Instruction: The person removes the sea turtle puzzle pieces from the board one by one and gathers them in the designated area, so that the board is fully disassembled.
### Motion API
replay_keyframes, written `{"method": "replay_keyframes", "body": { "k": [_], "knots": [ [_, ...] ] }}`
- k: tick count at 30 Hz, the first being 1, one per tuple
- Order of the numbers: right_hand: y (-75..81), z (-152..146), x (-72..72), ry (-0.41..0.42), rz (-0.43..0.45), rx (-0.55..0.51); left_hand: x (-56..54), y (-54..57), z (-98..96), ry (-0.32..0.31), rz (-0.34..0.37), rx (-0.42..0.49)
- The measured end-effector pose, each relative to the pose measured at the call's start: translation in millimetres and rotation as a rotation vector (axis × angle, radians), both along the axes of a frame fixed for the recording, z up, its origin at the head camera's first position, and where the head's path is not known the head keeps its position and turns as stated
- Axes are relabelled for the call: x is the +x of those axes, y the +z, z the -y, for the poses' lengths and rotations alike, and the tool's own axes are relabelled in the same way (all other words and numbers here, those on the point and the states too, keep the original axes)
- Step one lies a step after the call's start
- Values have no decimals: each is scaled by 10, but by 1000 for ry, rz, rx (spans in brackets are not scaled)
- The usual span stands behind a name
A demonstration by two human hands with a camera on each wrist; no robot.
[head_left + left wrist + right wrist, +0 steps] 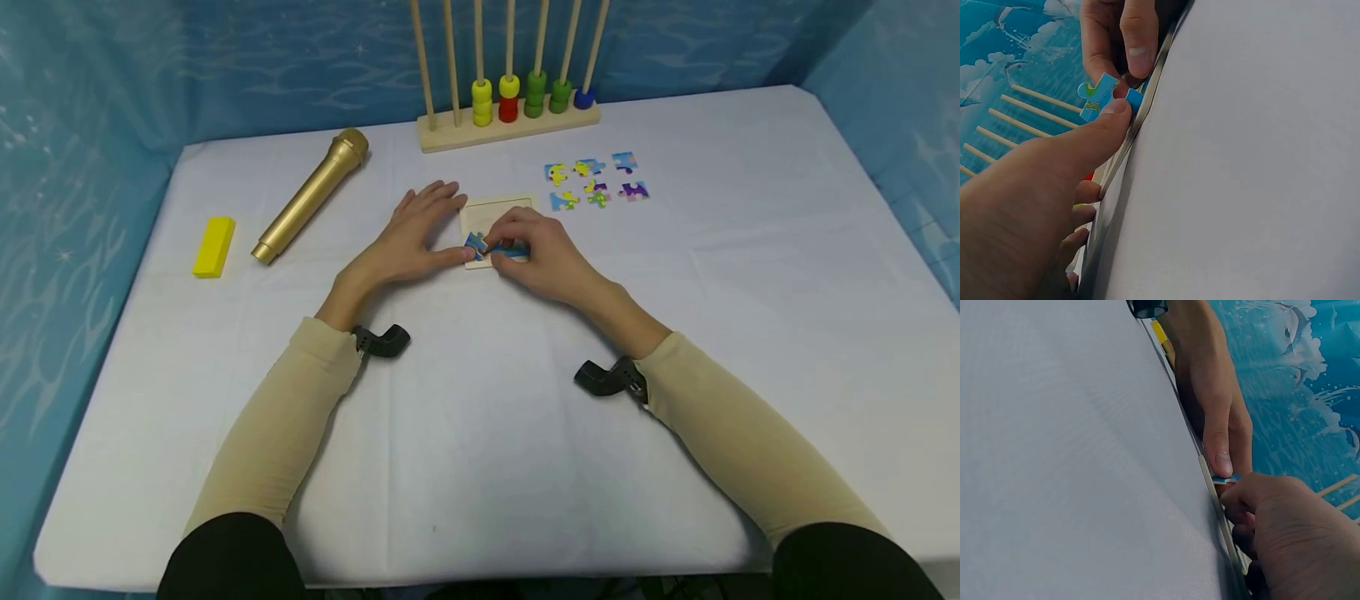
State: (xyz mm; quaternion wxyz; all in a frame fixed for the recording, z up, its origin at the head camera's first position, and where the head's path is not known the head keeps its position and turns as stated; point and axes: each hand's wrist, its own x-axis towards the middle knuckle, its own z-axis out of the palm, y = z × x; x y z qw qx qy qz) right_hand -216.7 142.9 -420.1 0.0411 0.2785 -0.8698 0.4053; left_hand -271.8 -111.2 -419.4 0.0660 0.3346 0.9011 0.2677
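A wooden puzzle tray (482, 215) lies flat on the table between the hands. At its near left corner is a blue jigsaw piece (475, 242), tilted up in the left wrist view. My left hand (416, 237) presses the piece with its thumb, while its other fingers stretch along the tray's left side. The right hand (546, 254) has curled fingers and pinches the piece's edge, though its fingertips are partly hidden. Under that hand, more blue puzzle picture (514, 250) shows in the tray's near right part.
Several loose jigsaw pieces (632, 192) lie right of the tray. Behind stands a bead rack (510, 129) with upright rods and coloured beads. To the left lie a gold microphone (311, 198) and a yellow block (213, 247) on the white-covered table (480, 450).
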Motion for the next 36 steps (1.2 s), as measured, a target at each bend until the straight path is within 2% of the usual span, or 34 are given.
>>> {"method": "replay_keyframes", "body": {
  "k": [7, 11, 18, 21, 25, 29, 36],
  "knots": [
    [50, 54, -15, -29, 18, -19, -2, 29, 37, 3, -25, 0],
    [70, 82, -33, -49, -4, -29, -1, 47, 58, 14, -46, -4],
    [43, 22, 7, -206, -31, -118, 32, -27, 37, 45, -51, -46],
    [42, -109, 46, -239, -39, -112, 55, -73, -3, 52, -43, -52],
    [28, -397, 94, -276, -82, -20, 69, -110, -45, 52, -35, -60],
    [-7, -671, 122, -342, -113, 108, 72, -102, -52, 51, -34, -88],
    [29, -810, 76, -342, -138, 308, 35, -27, -50, 47, -52, -96]
  ]
}}
